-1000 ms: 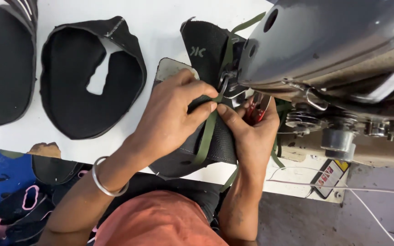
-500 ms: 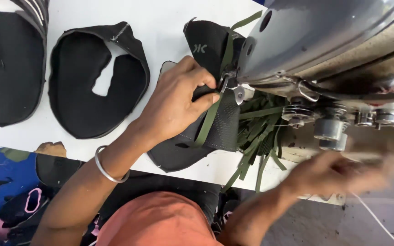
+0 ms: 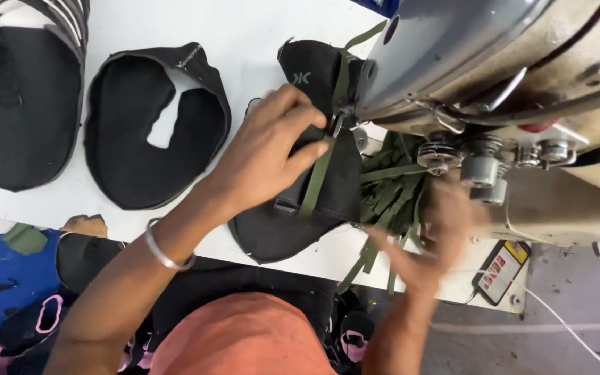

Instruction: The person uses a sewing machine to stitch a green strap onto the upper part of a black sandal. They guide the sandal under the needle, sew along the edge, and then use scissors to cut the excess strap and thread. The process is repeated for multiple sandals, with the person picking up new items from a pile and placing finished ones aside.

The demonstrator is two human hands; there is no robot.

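We look down on a white worktable (image 3: 175,28) set against a large grey and cream sewing machine (image 3: 508,76). A grey floor with a white cable shows at the lower right, and a blue bin of dark cut pieces lies below the table edge, to the left of our left forearm.

Two more black fabric pieces rest on the table well to the left of our left fingers: a striped panel (image 3: 15,104) at the far edge and a horseshoe-shaped black upper piece (image 3: 140,132) nearer in.

The work in hand is a black shoe upper (image 3: 293,222) lying flat under the machine head, with an olive green strap (image 3: 317,184) running along it from just beyond our fingertips to below our palm. We judge the step to be stitching this strap onto the upper.

Our left hand (image 3: 265,156) presses flat on the upper, fingers spread and extended, fingertips touching the strap just beside the presser foot (image 3: 338,123); it pins, it does not clasp.

Our right hand (image 3: 425,236) is motion-blurred beside the bundle of loose green straps (image 3: 390,194). It appears open, but we cannot tell whether it holds anything.

The next move, in our judgement, calls for keeping the strap aligned while the seam is fed.
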